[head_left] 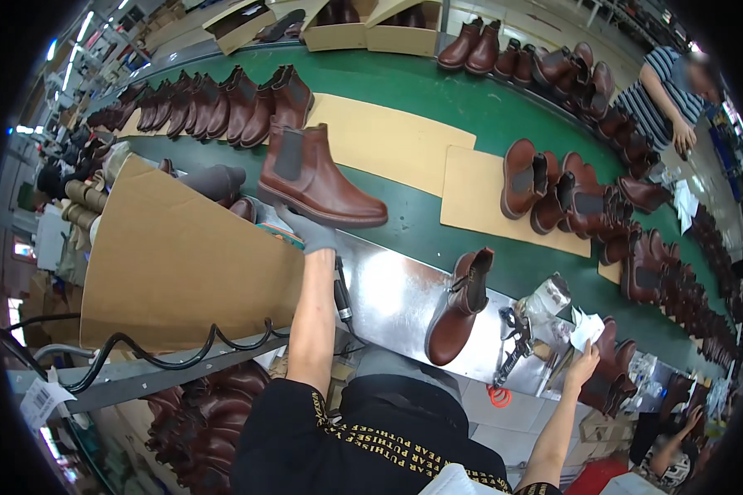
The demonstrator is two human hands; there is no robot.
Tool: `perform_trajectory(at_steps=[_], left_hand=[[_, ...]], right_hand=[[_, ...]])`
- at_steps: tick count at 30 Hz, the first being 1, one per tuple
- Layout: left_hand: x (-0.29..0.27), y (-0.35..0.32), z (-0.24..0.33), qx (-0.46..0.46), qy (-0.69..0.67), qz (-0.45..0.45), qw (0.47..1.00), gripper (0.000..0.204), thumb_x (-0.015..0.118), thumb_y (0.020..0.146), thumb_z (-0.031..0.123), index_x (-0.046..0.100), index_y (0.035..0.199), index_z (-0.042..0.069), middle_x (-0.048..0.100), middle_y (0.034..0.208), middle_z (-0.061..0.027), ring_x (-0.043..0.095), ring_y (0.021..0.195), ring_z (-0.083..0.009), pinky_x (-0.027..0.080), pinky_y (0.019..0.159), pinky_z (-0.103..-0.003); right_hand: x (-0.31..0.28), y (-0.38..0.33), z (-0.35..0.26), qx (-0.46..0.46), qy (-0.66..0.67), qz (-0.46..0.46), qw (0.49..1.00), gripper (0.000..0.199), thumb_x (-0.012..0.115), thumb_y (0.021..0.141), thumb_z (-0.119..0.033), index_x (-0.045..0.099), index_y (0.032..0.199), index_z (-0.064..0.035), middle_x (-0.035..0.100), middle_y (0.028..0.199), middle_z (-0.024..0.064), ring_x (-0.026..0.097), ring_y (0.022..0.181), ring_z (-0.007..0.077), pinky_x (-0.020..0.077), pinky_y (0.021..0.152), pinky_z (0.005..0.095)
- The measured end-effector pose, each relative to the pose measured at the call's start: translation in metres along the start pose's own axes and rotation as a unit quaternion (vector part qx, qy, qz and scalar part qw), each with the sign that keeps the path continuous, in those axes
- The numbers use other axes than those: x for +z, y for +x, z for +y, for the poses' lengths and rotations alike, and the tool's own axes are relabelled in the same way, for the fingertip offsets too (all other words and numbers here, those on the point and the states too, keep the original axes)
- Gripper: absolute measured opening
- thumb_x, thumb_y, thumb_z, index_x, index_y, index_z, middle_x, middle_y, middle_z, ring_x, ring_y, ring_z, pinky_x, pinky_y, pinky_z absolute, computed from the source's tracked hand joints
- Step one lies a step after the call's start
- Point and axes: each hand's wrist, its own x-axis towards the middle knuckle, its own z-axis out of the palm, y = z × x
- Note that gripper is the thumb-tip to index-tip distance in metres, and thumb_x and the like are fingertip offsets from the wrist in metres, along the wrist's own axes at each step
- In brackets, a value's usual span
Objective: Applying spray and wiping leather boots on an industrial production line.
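Observation:
My left hand, in a grey glove, grips a brown leather Chelsea boot under its heel and sole. The boot is raised over the bench, toe to the right, its dark elastic side panel showing. Out to the right, my right hand has its fingers closed on a crumpled white sheet; whether it is paper or cloth I cannot tell. A second brown boot rests on the metal bench top between my arms. Brown boots stand beside my right hand.
A cardboard sheet rises at the left, above a coiled black cable. Dark metal tools and a plastic-wrapped container lie near the right hand. Boots line the green surface. A person in stripes stands across it.

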Motion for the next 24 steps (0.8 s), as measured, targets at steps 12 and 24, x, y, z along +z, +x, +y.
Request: perform_trajectory(at_steps=[12, 24], left_hand=[[0.0, 0.06, 0.041, 0.115, -0.122, 0.181, 0.969, 0.05, 0.047, 0.087, 0.047, 0.058, 0.115, 0.008, 0.052, 0.131, -0.0094, 0.05, 0.118, -0.0271, 0.038, 0.104, -0.042], [-0.023, 0.095, 0.025, 0.098, -0.043, 0.105, 0.989, 0.045, 0.038, 0.094, 0.035, 0.056, 0.117, 0.001, 0.056, 0.123, -0.0105, 0.053, 0.112, -0.0258, 0.043, 0.096, -0.042]], right_hand=[[-0.06, -0.004, 0.02, 0.119, 0.101, 0.167, 0.974, 0.02, 0.055, 0.073, 0.005, 0.061, 0.09, -0.0023, 0.063, 0.091, 0.0152, 0.058, 0.086, 0.0348, 0.0437, 0.08, 0.0435], [-0.161, -0.063, 0.07, 0.162, 0.155, 0.259, 0.94, 0.043, 0.049, 0.08, 0.004, 0.068, 0.118, -0.0086, 0.055, 0.095, 0.0094, 0.056, 0.091, 0.0243, 0.0462, 0.085, 0.0372]])
